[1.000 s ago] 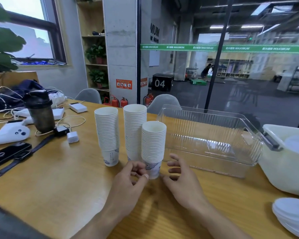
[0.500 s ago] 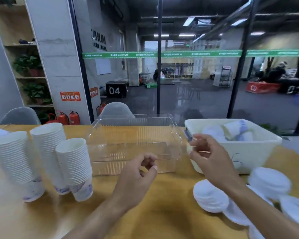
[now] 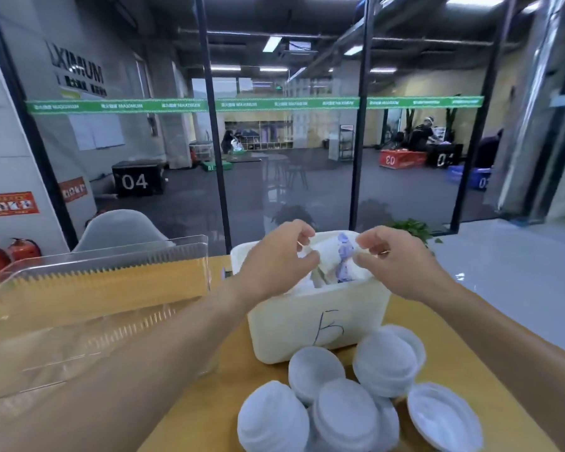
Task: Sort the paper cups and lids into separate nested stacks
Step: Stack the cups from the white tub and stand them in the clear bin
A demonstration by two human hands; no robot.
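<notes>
Head view. A white bin (image 3: 310, 321), marked with a handwritten "5" on its near wall, stands on the wooden table (image 3: 463, 363). Inside it lie paper cups (image 3: 343, 259) with a blue print, tilted among other white pieces – how many is hard to tell, as the hands cover much of the opening. The left hand (image 3: 274, 259) hangs over the bin's left side with fingers curled, thumb and fingertips at the white edge of something in the bin; whether it truly grips that piece cannot be told. The right hand (image 3: 395, 259) is over the bin's right side, fingers likewise curled toward a cup's rim, and its hold cannot be told either.

Left of the bin stands a clear plastic tray (image 3: 95, 288) with ribbed walls, nothing visible in it. In front of the bin, near the table's close edge, are several nested stacks of white lids (image 3: 346, 415) – domed sides up, touching one another – and one lid (image 3: 444, 415) at the right lying hollow side up.

Against half a second ago: the view has swung right, so the cup stacks that stood left of the tray are out of sight. The left hand, then hovering curled in front of the tray, is now at the bin, and the right hand has gone from the bin's near left corner to above its opening.
</notes>
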